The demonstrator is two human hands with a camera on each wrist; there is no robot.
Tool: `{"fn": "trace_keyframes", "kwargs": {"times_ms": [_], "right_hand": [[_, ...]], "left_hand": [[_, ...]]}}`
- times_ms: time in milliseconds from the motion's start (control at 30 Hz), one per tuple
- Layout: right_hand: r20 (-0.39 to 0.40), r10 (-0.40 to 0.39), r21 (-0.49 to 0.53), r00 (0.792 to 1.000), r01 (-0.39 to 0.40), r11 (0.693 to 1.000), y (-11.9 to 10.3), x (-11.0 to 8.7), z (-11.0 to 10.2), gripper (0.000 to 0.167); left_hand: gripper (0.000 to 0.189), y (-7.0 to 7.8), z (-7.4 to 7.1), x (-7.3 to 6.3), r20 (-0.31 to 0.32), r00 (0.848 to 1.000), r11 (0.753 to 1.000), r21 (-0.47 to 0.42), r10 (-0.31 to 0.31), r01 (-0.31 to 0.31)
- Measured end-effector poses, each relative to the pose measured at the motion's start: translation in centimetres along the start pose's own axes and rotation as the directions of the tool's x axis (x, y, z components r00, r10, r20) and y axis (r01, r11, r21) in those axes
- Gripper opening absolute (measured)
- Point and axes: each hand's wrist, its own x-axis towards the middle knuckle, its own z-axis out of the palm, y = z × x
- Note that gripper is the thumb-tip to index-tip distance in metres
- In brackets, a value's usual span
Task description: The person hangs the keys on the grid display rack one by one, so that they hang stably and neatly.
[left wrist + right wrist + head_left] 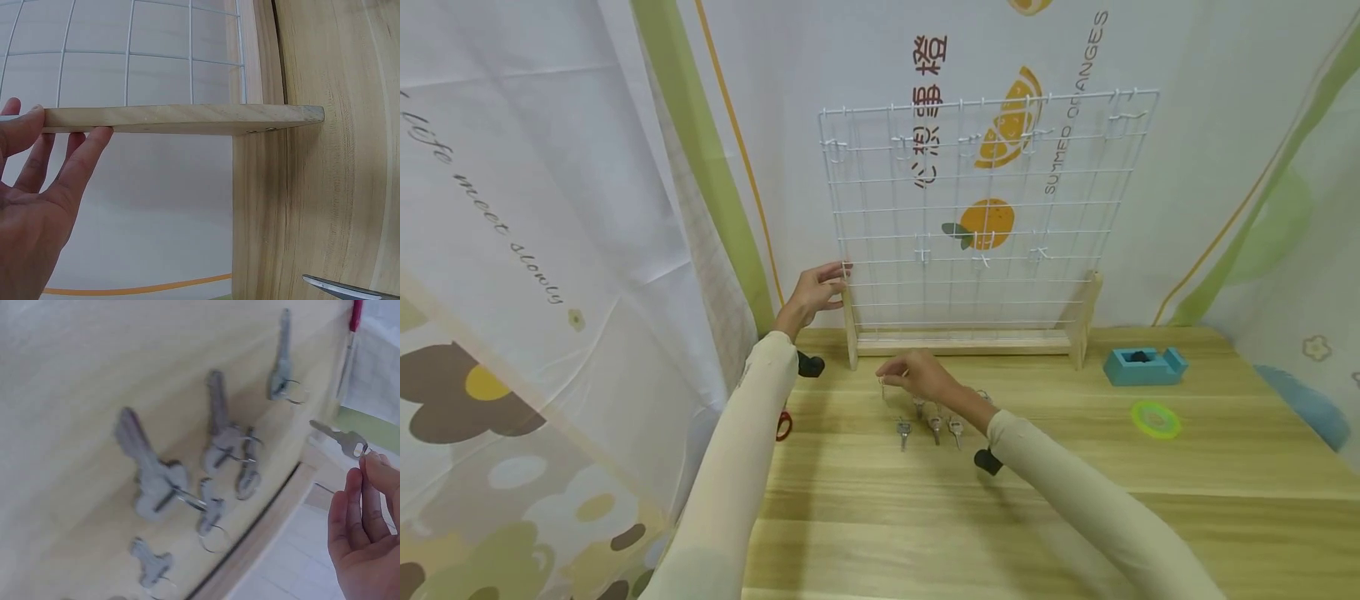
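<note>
My left hand (812, 293) holds the wooden side post (169, 117) of a stand, thumb on one edge and fingers against the face. The stand carries a white wire grid (973, 206) with several small white hooks (1041, 252). My right hand (922, 377) is just in front of the stand's base, above the table. Between its thumb and fingertip it pinches a key (342, 438) at the ring end, the blade pointing away from the hand. Several more silver keys (153, 478) with rings lie on the table below and beside it.
On the right of the wooden table (1075, 533) are a teal tape dispenser (1142, 367) and a yellow-green disc (1156, 419). Red-handled scissors (784, 426) lie left, partly hidden by the left sleeve. A printed curtain (1225, 208) hangs behind the stand.
</note>
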Motion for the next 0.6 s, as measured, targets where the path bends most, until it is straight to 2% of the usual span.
{"fn": "trace_keyframes", "kwargs": {"times_ms": [400,600], "right_hand": [[-0.028,0.009,0.077,1.0,-0.007,0.997,-3.4,2.3,-3.4,0.013],[-0.027,-0.004,0.073,1.0,0.006,0.997,-5.1,3.6,-5.0,0.016]], "left_hand": [[0.045,0.0,-0.1,-0.1,0.017,1.0,1.0,0.012,0.023,-0.024],[0.044,-0.3,-0.2,0.1,0.016,1.0,1.0,0.009,0.015,-0.015]]}}
